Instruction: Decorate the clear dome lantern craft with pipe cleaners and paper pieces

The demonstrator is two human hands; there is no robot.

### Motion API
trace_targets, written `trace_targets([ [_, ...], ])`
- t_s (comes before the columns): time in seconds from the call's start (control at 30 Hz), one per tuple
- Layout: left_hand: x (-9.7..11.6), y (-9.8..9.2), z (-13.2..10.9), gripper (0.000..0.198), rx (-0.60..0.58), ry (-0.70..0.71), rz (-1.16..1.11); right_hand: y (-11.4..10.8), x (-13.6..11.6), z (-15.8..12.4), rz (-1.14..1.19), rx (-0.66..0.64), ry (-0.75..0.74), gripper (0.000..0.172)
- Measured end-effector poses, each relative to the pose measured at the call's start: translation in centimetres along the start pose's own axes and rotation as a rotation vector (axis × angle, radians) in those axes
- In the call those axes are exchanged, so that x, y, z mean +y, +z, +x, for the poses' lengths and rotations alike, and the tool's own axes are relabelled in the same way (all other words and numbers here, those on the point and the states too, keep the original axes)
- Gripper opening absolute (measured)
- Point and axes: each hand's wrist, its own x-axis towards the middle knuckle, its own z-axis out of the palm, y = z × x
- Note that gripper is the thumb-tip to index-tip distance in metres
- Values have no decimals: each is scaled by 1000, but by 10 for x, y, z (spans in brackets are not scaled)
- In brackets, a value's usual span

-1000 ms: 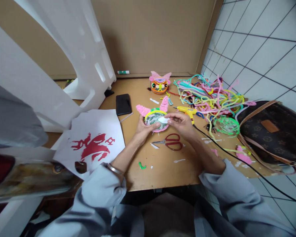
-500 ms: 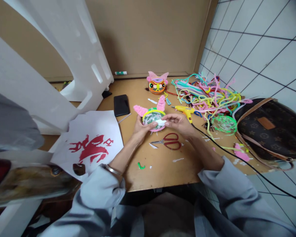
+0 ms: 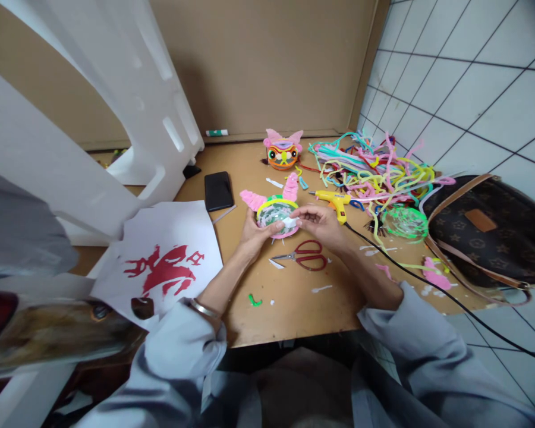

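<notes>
A round pipe-cleaner craft head (image 3: 273, 213) with a yellow and pink rim and two pink ears is held above the table. My left hand (image 3: 254, 230) grips it from the left, the thumb lying across its open, whitish-green inner side. Over that inner side, my right hand (image 3: 318, 223) pinches a small white piece (image 3: 289, 223), which touches the craft head. Just below lie red-handled scissors (image 3: 303, 255), blades pointing left. To the right of the craft head rests a yellow glue gun (image 3: 334, 199) with a black cord.
A finished lion-like head (image 3: 282, 151) stands at the back. Pipe cleaners (image 3: 370, 166) are heaped at the right, beside a green coil (image 3: 405, 222) and a brown handbag (image 3: 490, 232). At left are a black phone (image 3: 219, 191) and paper with red shapes (image 3: 164, 229).
The white piece has shifted slightly and lies closer against the inside of the craft head. My right fingers moved with it; my left hand keeps its hold.
</notes>
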Motion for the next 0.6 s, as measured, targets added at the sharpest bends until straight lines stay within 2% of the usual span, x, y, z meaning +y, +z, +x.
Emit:
trace_targets([
  [0.6, 0, 2, -2, 84, 12, 24, 34, 6, -1, -1, 18, 38, 48, 22],
])
